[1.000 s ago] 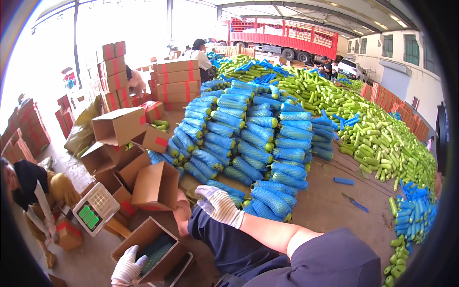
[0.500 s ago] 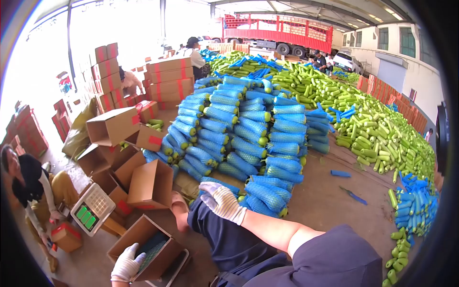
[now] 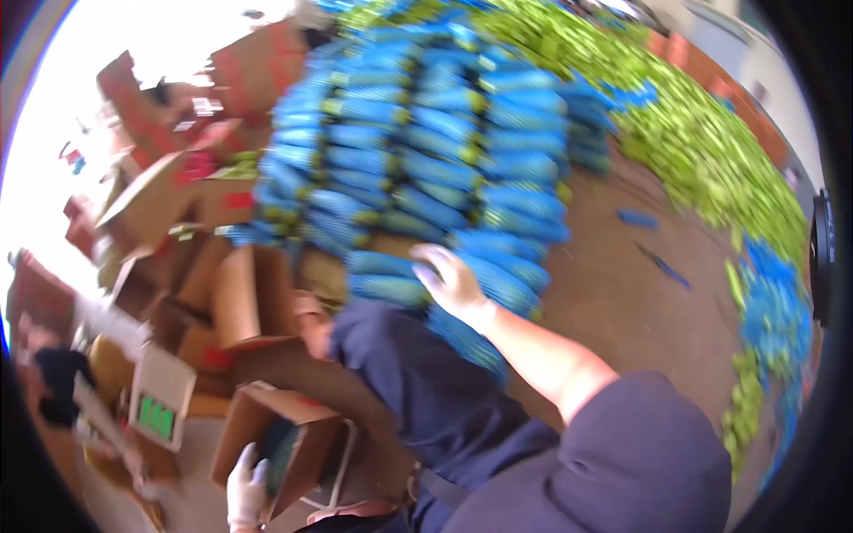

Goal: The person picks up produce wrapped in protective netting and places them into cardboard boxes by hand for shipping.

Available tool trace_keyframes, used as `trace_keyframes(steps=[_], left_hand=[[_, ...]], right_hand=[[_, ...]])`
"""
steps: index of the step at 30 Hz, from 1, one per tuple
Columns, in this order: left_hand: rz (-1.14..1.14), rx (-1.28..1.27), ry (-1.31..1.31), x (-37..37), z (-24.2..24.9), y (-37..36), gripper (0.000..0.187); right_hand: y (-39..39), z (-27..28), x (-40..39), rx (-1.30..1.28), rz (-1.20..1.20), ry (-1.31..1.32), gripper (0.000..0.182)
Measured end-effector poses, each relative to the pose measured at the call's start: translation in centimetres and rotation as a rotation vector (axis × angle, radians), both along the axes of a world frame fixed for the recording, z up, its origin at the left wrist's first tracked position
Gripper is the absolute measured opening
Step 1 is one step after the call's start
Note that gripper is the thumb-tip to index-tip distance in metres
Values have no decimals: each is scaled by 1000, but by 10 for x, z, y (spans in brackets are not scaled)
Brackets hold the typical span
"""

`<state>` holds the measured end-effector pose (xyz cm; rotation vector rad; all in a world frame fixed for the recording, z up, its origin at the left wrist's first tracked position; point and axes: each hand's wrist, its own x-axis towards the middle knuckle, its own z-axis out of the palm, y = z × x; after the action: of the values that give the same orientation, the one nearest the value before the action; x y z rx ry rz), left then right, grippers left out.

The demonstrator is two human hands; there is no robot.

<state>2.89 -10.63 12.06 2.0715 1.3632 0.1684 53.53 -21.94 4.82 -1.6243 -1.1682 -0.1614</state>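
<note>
My left hand (image 3: 246,490), in a pale glove, is at the near left rim of an open cardboard box (image 3: 311,410), thumb and fingers around the edge. Inside the box lies something dark green, partly in shadow. My right hand (image 3: 455,282), also gloved, reaches out beyond my knee with its fingers apart and holds nothing. It overlaps the nearest long green gourds in blue net sleeves (image 3: 386,289). More of these sleeved gourds (image 3: 435,164) are stacked in rows behind it.
Left of the box stands a scale (image 3: 162,395) with a green-lit display, and a blurred person (image 3: 62,382) beside it. Open cartons (image 3: 253,298) crowd the left. Bare green gourds (image 3: 693,151) heap at right. A blue sleeve (image 3: 637,218) lies on the floor.
The view has tilted down and blurred. My right hand has moved forward from over my knee to the nearest sleeved gourds, while my left hand has stayed at the box rim.
</note>
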Motion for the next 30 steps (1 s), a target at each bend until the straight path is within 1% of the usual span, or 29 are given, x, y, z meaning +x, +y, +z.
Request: trace_keyframes(steps=[2, 3, 4, 5, 6, 7, 8, 9, 10, 11, 12, 13, 14, 15, 16, 18, 19, 20, 22, 23, 25, 26, 28, 29, 30], left_hand=[[148, -298, -134, -30, -30, 23, 45], [24, -235, -21, -11, -9, 14, 45], [-89, -158, 80, 3, 6, 8, 47], [-211, -44, 159, -4, -8, 15, 45], [-330, 69, 239, 2, -9, 15, 44], [-82, -160, 172, 9, -8, 13, 45], [-89, -164, 196, 18, -5, 9, 46], [-51, -221, 163, 26, -4, 5, 46], [-8, -279, 130, 31, -3, 3, 46], [-52, -290, 190, 37, 0, 6, 45], [-46, -302, 199, 45, 7, 5, 45], [10, -365, 198, 55, 16, 3, 45], [66, -424, 195, 62, 22, 3, 44], [-59, -292, 201, 58, 20, 4, 43], [-55, -295, 204, 56, 18, 5, 43], [177, -444, 156, 56, 18, 8, 41], [121, -390, 195, 59, 21, 8, 38], [132, -390, 200, 61, 21, 9, 38], [358, -586, 72, 56, 18, 12, 36], [374, -666, 31, 65, 24, 17, 37], [314, -606, 59, 74, 36, 19, 38], [305, -582, 47, 78, 38, 19, 38], [273, -512, 56, 62, 29, 23, 43], [273, -491, 35, 42, 13, 31, 44], [289, -459, 16, 41, 6, 26, 45]], right_hand=[[-22, -2, 29, -114, -104, 128, 26], [-26, -20, 53, -99, -151, 29, 24], [-30, -23, 74, -108, -174, 22, 24], [-39, -24, 92, -158, -223, 20, 24], [-48, -26, 110, -212, -269, 22, 24], [-54, -30, 133, -232, -325, -23, 23], [-60, -36, 156, -253, -386, 20, 25], [-67, -32, 176, -311, -446, 66, 26], [-71, -45, 203, -310, -501, 56, 29], [-74, -50, 224, -348, -564, 78, 30], [-78, -50, 244, -382, -590, 60, 32], [-79, -62, 268, -434, -653, -46, 33], [-81, -53, 280, -472, -667, -6, 35], [-80, -49, 295, -539, -694, -17, 36], [-77, -45, 309, -601, -720, -30, 37], [-70, -32, 329, -706, -751, -101, 41], [-67, -41, 348, -714, -770, -262, 44], [-62, -35, 358, -724, -737, -319, 45], [-48, -28, 373, -724, -754, -473, 46], [-41, -27, 384, -731, -741, -520, 47], [-28, -21, 398, -764, -687, -599, 48], [-23, -18, 404, -838, -681, -653, 50], [-17, -17, 425, -954, -642, -676, 54], [-17, -18, 437, -1012, -588, -611, 60], [-17, -20, 448, -1060, -515, -586, 65]])
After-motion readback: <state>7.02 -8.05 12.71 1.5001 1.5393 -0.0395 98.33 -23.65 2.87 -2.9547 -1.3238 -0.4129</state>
